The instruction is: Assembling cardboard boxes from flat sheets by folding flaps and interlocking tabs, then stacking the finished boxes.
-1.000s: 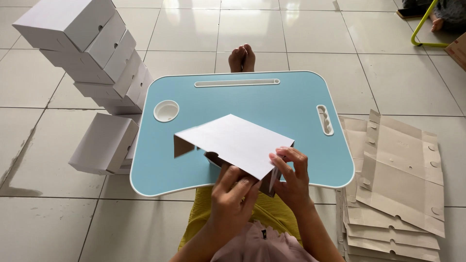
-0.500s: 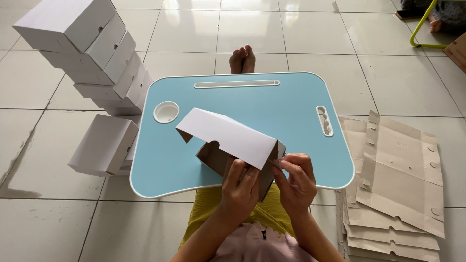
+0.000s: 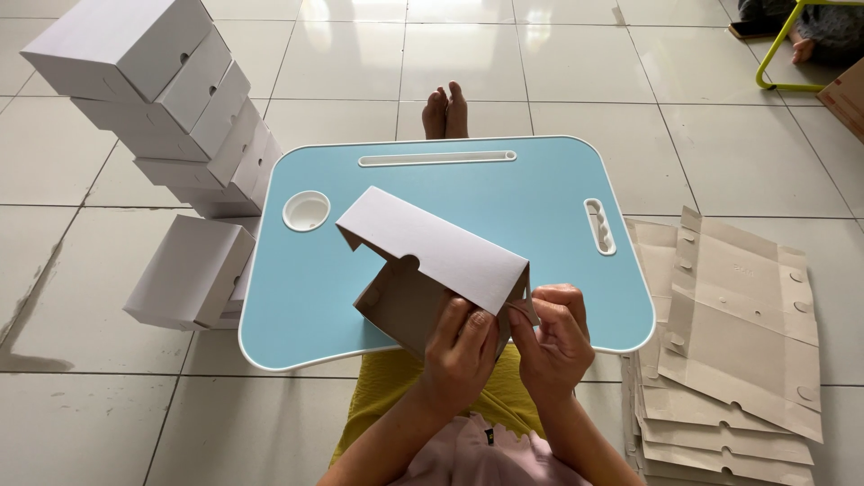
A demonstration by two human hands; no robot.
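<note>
Both hands work at the near right corner of a half-folded cardboard box (image 3: 432, 270): the left hand (image 3: 459, 346) is closed around the box's near end, fingers up against the brown inside wall, while the right hand (image 3: 553, 337) pinches a small flap at that corner between thumb and fingers. The box sits over the near edge of the light blue lap table (image 3: 540, 207). A second ago the sheet lay almost flat and white side up; since then it has been bent into a raised shell with its lid tilted to the far left, so the walls now stand. Finished white boxes (image 3: 162, 99) are stacked to the left, flat cardboard blanks (image 3: 738, 333) piled on the right.
</note>
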